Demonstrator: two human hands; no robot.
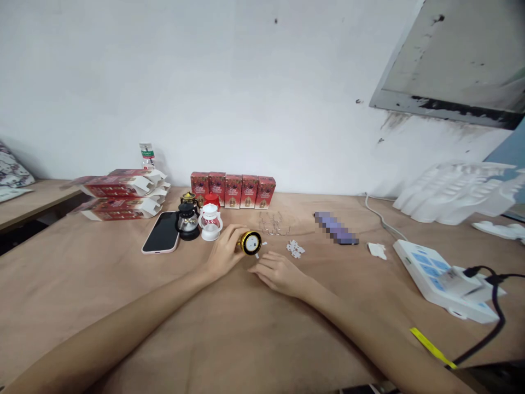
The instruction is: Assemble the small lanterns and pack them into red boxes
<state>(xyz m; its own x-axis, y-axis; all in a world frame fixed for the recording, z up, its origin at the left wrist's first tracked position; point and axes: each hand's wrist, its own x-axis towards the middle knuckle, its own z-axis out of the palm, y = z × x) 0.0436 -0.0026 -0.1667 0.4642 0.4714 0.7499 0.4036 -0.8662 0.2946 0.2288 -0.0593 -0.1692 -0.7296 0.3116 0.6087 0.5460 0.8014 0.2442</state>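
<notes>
My left hand is closed round a small gold lantern lying on its side, its round white base facing me. My right hand rests on the wooden table just below and right of the lantern, fingers curled toward a tiny white piece by its base; whether they pinch anything is hidden. Small white plastic pieces lie a little to the right. Behind my left hand stand a black lantern, a white lantern, a gold one and a red one.
Several red boxes line the wall. Flat box blanks are stacked at left, with a phone beside them. Wire handles, a blurred purple item, a white power strip with black cable and foam pieces lie right.
</notes>
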